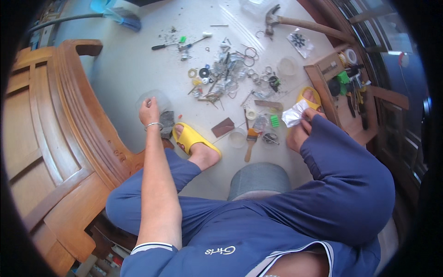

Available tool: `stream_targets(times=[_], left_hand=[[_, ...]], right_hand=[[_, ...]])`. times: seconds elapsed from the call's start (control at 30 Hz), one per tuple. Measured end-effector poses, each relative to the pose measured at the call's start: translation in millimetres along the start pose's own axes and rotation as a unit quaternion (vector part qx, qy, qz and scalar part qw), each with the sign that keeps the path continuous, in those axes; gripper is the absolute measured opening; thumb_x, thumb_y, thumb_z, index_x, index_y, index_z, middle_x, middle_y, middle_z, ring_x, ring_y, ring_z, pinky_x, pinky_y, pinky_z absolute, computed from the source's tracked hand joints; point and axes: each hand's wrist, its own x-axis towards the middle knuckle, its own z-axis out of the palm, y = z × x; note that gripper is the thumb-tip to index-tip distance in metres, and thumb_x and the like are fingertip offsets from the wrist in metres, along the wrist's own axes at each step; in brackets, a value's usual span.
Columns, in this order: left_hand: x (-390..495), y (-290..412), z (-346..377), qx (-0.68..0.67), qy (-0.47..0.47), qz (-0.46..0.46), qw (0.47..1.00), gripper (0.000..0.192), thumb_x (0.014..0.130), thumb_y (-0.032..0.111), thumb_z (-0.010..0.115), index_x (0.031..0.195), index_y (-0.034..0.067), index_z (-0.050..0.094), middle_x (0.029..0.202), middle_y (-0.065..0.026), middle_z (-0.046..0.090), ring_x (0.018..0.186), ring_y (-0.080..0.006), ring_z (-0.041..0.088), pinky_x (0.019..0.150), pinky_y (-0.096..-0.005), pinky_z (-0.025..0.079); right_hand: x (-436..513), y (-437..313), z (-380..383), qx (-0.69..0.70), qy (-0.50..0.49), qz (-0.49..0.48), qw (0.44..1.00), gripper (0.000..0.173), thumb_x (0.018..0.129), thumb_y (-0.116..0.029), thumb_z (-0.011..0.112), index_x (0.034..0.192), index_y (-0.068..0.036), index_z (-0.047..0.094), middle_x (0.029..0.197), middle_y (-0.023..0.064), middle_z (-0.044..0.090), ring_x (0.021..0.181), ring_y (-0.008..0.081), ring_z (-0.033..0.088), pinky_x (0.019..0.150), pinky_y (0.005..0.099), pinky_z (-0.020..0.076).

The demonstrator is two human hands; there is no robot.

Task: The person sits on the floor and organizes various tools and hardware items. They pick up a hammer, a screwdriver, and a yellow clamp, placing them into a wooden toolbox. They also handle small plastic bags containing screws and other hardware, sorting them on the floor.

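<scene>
My left hand (pixel 149 111), with a bangle at its wrist, is above a clear round plastic container (pixel 162 98) on the floor; its fingertips are pinched together, and whether anything is between them cannot be told. A dark grey block (pixel 167 121) lies beside that wrist. My right hand (pixel 310 119) holds a crumpled white sheet or wrapper (pixel 294 113) by my right foot. Between my feet lie a paintbrush (pixel 251 140), a roll of tape (pixel 251 114), a green plastic piece (pixel 274 121) and a brown flat piece (pixel 223 127). Farther out is a pile of small hardware and plastic bags (pixel 226 69).
A claw hammer (pixel 308 27) leans at the upper right, above a wooden box of tools (pixel 320 78). A screwdriver (pixel 160 46) lies beyond the pile. Wooden furniture (pixel 83 104) borders the left side, with a broom (pixel 126 20) behind. A grey round stool (pixel 260 178) is beneath me.
</scene>
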Motion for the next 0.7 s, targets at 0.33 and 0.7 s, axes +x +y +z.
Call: stream_targets(times=[0.33,0.7], left_hand=[[-12,31,-16,0.049,0.052,0.180,0.981,0.022,0.081,0.023,0.059,0.095,0.012,0.071,0.084,-0.0107,0.069,0.074,-0.0238,0.066,0.069,-0.0351,0.050],[-47,70,4,0.115,-0.005,0.309,0.944,0.028,0.078,0.017,0.063,0.105,0.011,0.067,0.092,-0.0081,0.065,0.068,-0.0198,0.064,0.070,-0.0337,0.050]], right_hand=[[-8,-22,-34,0.247,0.018,0.164,0.955,0.012,0.080,-0.004,0.065,0.088,-0.002,0.057,0.076,0.0070,0.060,0.068,0.0163,0.059,0.062,0.0280,0.0459],[-11,41,15,0.427,0.117,0.353,0.824,0.022,0.084,-0.011,0.064,0.102,0.000,0.062,0.084,0.0039,0.064,0.075,0.0087,0.057,0.066,0.0235,0.0457]])
